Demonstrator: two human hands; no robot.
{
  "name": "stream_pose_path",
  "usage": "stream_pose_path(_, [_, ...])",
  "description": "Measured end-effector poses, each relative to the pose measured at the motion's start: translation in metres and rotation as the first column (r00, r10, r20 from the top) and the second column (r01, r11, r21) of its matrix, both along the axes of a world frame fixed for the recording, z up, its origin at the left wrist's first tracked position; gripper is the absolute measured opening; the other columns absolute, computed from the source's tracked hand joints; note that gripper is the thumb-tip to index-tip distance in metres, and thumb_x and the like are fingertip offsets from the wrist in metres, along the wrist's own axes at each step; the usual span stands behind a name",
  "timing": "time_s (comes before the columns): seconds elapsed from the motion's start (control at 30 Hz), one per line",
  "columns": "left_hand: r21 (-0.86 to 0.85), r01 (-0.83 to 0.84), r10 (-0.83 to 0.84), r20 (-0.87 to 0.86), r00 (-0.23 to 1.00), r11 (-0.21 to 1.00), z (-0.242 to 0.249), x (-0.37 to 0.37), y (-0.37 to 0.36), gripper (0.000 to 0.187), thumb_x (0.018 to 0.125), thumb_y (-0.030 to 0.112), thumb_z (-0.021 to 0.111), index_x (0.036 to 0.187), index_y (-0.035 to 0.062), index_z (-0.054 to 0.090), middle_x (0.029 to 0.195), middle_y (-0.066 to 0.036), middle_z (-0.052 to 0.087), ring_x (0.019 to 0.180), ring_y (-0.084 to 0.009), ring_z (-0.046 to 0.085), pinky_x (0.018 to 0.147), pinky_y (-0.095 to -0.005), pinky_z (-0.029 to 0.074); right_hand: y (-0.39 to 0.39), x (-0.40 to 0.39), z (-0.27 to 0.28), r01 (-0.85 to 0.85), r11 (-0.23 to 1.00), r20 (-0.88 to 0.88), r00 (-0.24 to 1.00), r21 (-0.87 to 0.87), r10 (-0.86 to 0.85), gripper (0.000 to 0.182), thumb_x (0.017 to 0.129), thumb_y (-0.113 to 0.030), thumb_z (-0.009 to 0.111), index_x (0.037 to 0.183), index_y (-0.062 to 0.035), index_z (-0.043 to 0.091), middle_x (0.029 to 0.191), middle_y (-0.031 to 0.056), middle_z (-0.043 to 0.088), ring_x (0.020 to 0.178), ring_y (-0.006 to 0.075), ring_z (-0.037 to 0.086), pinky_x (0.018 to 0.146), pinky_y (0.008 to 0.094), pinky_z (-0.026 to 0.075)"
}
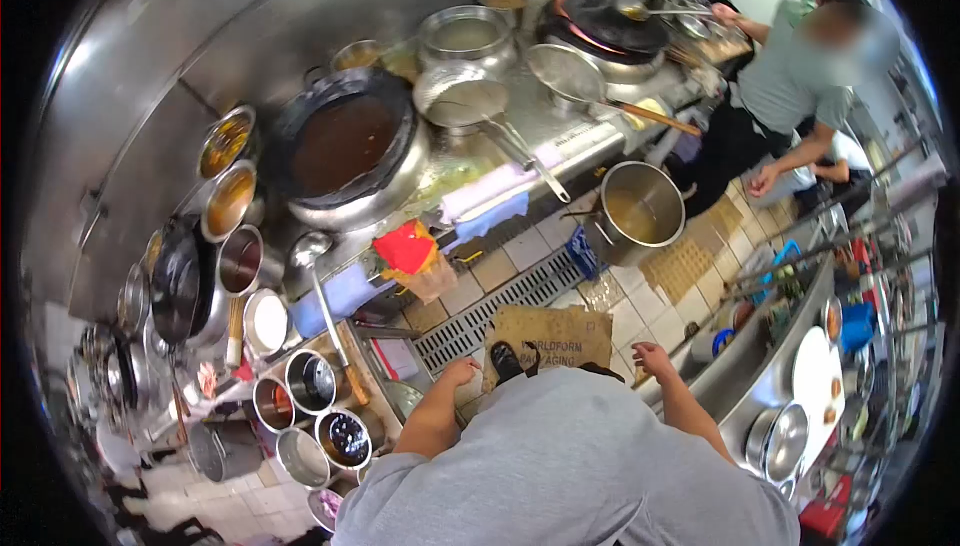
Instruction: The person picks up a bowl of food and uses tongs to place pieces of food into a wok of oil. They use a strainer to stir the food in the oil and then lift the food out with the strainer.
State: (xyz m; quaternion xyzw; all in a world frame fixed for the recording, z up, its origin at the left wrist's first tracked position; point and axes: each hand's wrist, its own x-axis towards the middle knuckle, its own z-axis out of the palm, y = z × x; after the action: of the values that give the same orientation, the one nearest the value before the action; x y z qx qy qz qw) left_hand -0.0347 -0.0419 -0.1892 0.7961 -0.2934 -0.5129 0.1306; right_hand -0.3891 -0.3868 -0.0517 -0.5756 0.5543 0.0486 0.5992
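Note:
My left hand (462, 372) hangs beside my body over the floor grate, near the counter's end; its fingers look curled, and whether anything is in them is too small to tell. On the other side, my right hand (653, 359) is held over the floor tiles with its fingers loosely apart and nothing in them. Between the two lies a flattened cardboard piece (550, 334) under my foot. A large wok (345, 141) of dark liquid sits on the stove. Nearer my left hand, a long-handled ladle (330, 311) rests across the counter edge.
A co-worker (800, 76) stands at a flaming wok (612, 21) at the upper right. A big pot (642, 208) of liquid stands beyond the cardboard. Sauce containers (310, 383) crowd the lower left. Steel bowls (778, 441) and plates (815, 371) are on the right counter.

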Motion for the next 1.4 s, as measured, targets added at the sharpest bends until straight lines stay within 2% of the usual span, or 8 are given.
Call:
stream_pose_path(0.1, [0.006,0.241,-0.241,0.096,0.966,0.970,0.027,0.011,-0.039,0.033,0.079,0.029,0.044,0.096,0.0070,0.062,0.099,-0.017,0.059,0.094,-0.0332,0.055,0.079,-0.0420,0.042,0.032,-0.008,-0.036,-0.343,0.938,-0.192,0.924,-0.041,0.330,0.026,0.086,-0.022,0.044,0.104,-0.0101,0.060,0.096,0.0077,0.062,0.073,0.0211,0.061,0.065,0.0318,0.047])
stream_pose_path(0.13, [0.036,0.259,-0.260,0.041,0.965,0.965,0.017,0.016,-0.049,0.037,0.083,0.033,0.041,0.099,0.0057,0.060,0.102,-0.017,0.058,0.095,-0.0334,0.054,0.081,-0.0431,0.041,0.033,-0.032,-0.100,-0.794,0.444,-0.279,0.576,-0.415,0.768,0.031,0.084,-0.028,0.045,0.104,-0.0089,0.059,0.103,0.0110,0.060,0.083,0.0269,0.060,0.074,0.0350,0.046])
stream_pose_path(0.17, [-0.171,0.146,-0.134,0.084,0.987,0.974,-0.026,0.020,-0.047,0.037,0.085,0.033,0.038,0.101,0.0062,0.059,0.103,-0.016,0.058,0.094,-0.0312,0.055,0.081,-0.0414,0.042,0.059,0.010,0.012,-0.628,0.775,-0.410,0.725,-0.067,0.553,0.035,0.082,-0.034,0.044,0.101,-0.0090,0.060,0.101,0.0147,0.059,0.089,0.0314,0.056,0.079,0.0389,0.044])
stream_pose_path(0.9, [0.039,0.584,-0.543,0.425,0.725,0.811,0.032,-0.092,-0.194,0.024,0.075,0.022,0.052,0.079,0.0005,0.062,0.077,-0.020,0.061,0.078,-0.0366,0.058,0.069,-0.0407,0.046,0.110,-0.071,-0.015,-0.023,0.917,-0.014,1.000,-0.398,0.019,0.027,0.077,-0.032,0.049,0.083,-0.0104,0.063,0.082,0.0143,0.061,0.072,0.0322,0.057,0.064,0.0423,0.044])
stream_pose_path(1.03, [-0.005,0.900,-0.859,0.295,0.419,0.437,0.026,-0.113,-0.239,0.031,0.075,0.026,0.053,0.089,-0.0001,0.061,0.089,-0.019,0.061,0.085,-0.0316,0.058,0.073,-0.0389,0.045,0.120,-0.105,-0.166,-0.159,0.544,0.263,0.743,-0.824,0.616,0.024,0.073,-0.029,0.051,0.079,-0.0091,0.064,0.081,0.0142,0.061,0.070,0.0327,0.057,0.063,0.0427,0.043])
stream_pose_path(1.2, [-0.045,0.987,-0.984,0.087,-0.153,-0.157,-0.014,-0.155,-0.336,0.031,0.076,0.028,0.051,0.094,0.0064,0.062,0.092,-0.016,0.062,0.082,-0.0296,0.060,0.072,-0.0388,0.046,0.105,-0.056,-0.060,-0.222,0.822,-0.120,0.975,-0.524,0.187,0.024,0.071,-0.025,0.052,0.080,-0.0068,0.065,0.081,0.0164,0.061,0.071,0.0334,0.057,0.064,0.0426,0.045])
stream_pose_path(1.27, [-0.340,0.502,-0.557,0.737,-0.383,-0.795,-0.022,-0.194,-0.376,0.030,0.078,0.030,0.049,0.093,0.0078,0.063,0.087,-0.014,0.063,0.070,-0.0264,0.062,0.064,-0.0374,0.047,0.100,-0.069,-0.059,-0.019,0.812,0.056,0.996,-0.583,0.063,0.024,0.070,-0.023,0.052,0.081,-0.0061,0.065,0.081,0.0171,0.061,0.073,0.0335,0.057,0.065,0.0425,0.045])
stream_pose_path(1.4, [-0.192,0.937,-0.957,0.058,-0.286,-0.292,0.083,-0.290,-0.441,0.030,0.080,0.027,0.046,0.092,0.0050,0.062,0.079,-0.013,0.062,0.058,-0.0227,0.060,0.055,-0.0351,0.046,0.113,-0.095,-0.006,0.201,0.892,-0.163,0.944,-0.404,-0.287,0.024,0.070,-0.022,0.051,0.080,-0.0043,0.064,0.080,0.0169,0.062,0.074,0.0310,0.058,0.065,0.0407,0.045])
